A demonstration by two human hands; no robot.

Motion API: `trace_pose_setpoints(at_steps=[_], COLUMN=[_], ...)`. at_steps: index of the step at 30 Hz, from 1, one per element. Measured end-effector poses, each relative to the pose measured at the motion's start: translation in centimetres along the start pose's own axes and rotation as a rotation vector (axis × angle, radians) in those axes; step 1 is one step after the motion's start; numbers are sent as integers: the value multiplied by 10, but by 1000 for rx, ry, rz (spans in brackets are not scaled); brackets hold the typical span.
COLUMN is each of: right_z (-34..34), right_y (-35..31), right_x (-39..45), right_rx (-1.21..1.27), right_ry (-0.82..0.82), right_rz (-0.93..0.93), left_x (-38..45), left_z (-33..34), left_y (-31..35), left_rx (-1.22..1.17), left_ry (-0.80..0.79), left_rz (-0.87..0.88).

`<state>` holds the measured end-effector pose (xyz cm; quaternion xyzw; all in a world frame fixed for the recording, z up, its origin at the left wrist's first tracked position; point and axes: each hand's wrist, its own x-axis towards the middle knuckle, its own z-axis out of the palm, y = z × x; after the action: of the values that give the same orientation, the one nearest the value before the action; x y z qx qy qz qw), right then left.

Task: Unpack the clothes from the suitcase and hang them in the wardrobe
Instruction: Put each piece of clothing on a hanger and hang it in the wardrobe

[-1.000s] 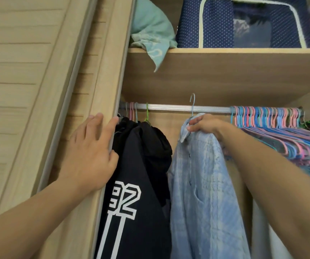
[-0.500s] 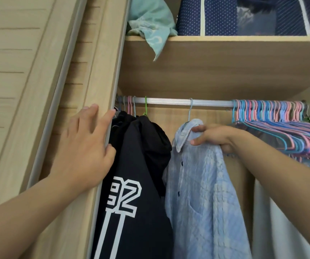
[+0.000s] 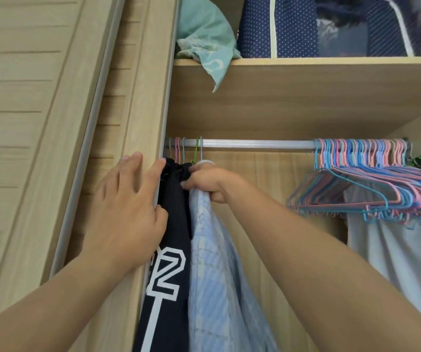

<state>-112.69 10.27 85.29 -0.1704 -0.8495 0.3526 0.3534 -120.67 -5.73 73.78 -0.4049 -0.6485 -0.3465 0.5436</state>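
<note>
A light blue checked shirt (image 3: 214, 265) hangs on a hanger from the silver rail (image 3: 255, 144), pressed against a black hoodie with white print (image 3: 171, 250) at the rail's left end. My right hand (image 3: 208, 182) grips the shirt at its shoulder, just under the hanger hook. My left hand (image 3: 128, 207) rests flat with straight fingers on the edge of the wooden sliding door (image 3: 138, 97), its fingertips touching the hoodie. The suitcase is out of view.
Several empty pink and blue hangers (image 3: 361, 184) crowd the rail's right end, with a pale garment (image 3: 394, 262) below them. The shelf (image 3: 305, 62) above holds a teal cloth (image 3: 204, 39) and a navy dotted storage bag (image 3: 293, 24).
My right hand has slid the blue shirt left along the rail until it sits against the black hoodie. My left hand stays on the door edge.
</note>
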Motion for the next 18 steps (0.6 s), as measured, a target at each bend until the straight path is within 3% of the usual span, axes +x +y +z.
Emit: trace_pose_setpoints(at_steps=[2,4,5,7,9,10,13,18], right_z=[-8,-31,-48,-89,-135,-155,-199,-220], right_y=[5,20,31,57,85,95,110,113], right_x=[-18,-40,-54,-75,-95,-105,-127,-133], right_rx=[47,-29,-204,-901,-1511,-1670,-1839,-1927], right_ry=[-6,125,280,636,797,812,854,797], right_rz=[-72,-161,-198,-180,-34,69,239,221], left_x=[0,0,0,4,10,12,14,10], left_z=[1,0,0,-2,-4,-4,2,7], left_y=[-1,0,2,10,23,29,40,35], left_rx=[4,-1,-3,-4,-35,-55,34,173], left_ry=[-2,6,7,22,70,101,157,185], left_rz=[2,1,-9,-44,-108,-144,-167,-118])
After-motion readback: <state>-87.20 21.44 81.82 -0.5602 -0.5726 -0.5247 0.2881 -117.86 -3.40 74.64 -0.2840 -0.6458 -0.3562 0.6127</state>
